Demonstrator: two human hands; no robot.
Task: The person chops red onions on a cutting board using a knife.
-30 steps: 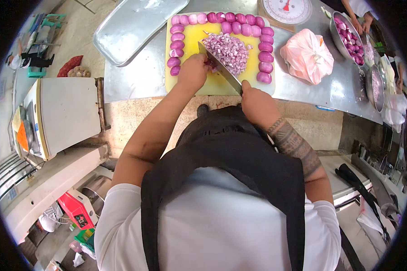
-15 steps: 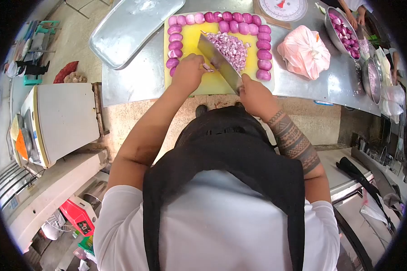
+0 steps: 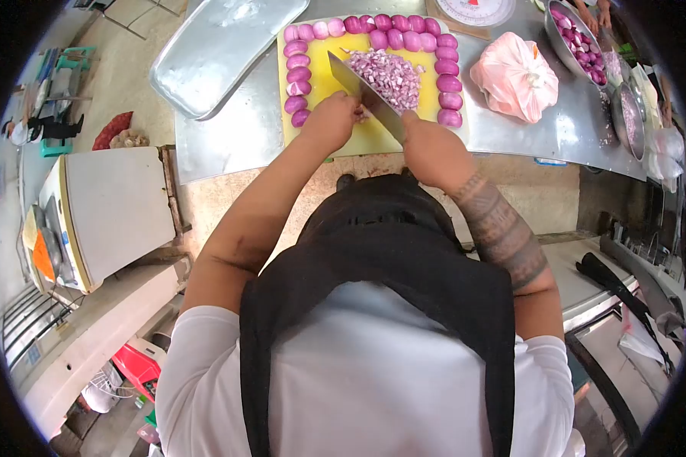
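Note:
My right hand (image 3: 434, 151) is closed round the handle of a broad knife (image 3: 367, 97), whose blade slants up and left over the yellow cutting board (image 3: 312, 141). Left of the blade, my left hand (image 3: 334, 120) has its fingers pinched on a small onion piece (image 3: 363, 115), mostly covered by the fingers. Chopped onion (image 3: 387, 75) lies heaped at the board's middle, on the far side of the blade. Peeled purple onions (image 3: 447, 67) line the board's left, far and right edges, with several more in a second row at the far side.
A metal tray (image 3: 225, 53) lies at the left of the metal table (image 3: 229, 148). Right of the board are a tied pink bag (image 3: 514, 78), a scale (image 3: 476, 11) and bowls of onions (image 3: 575, 46). Another person's hands (image 3: 598, 14) show at the far right.
The left hand moved away from the blade with the onion piece, then came back close to it. The knife remains in the right hand, and the whole view has shifted slightly.

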